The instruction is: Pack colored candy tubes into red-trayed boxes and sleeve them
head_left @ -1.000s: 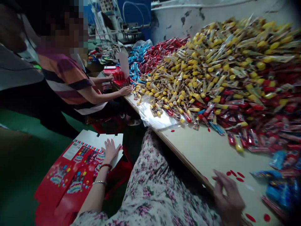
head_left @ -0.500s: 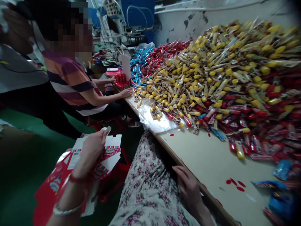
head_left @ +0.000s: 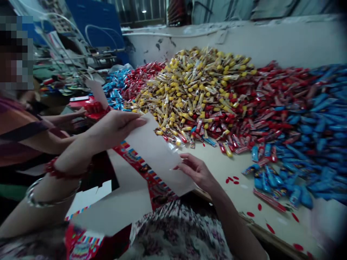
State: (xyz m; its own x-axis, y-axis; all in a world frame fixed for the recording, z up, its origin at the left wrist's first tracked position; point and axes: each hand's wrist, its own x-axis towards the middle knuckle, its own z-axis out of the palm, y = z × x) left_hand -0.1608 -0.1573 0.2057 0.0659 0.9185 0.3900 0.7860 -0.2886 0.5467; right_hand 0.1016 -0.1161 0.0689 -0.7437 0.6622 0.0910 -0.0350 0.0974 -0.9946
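A flat, unfolded cardboard carton blank (head_left: pixel 154 155) spans the space in front of me, white on this side with a red printed border strip. My left hand (head_left: pixel 116 126) grips its upper edge, and a red beaded bracelet and a silver bangle sit on that wrist. My right hand (head_left: pixel 197 171) pinches the blank's lower right edge, just above the table. Behind the blank lies a long table (head_left: pixel 238 162) heaped with wrapped sweets in plastic: a yellow pile (head_left: pixel 189 86), a red pile (head_left: pixel 265 101) and a blue pile (head_left: pixel 306 173).
A co-worker's arm (head_left: pixel 65 117) in a striped sleeve reaches towards red boxes (head_left: pixel 93 107) at the table's far end. Red paper scraps (head_left: pixel 230 179) lie on the tabletop. A stained wall (head_left: pixel 206 47) stands behind the piles, and machinery with a blue panel (head_left: pixel 94 25) stands back left.
My view has swung right, showing more of the blue pile. The blank has risen from my lap to chest height. My right hand has left the table edge and taken hold of it.
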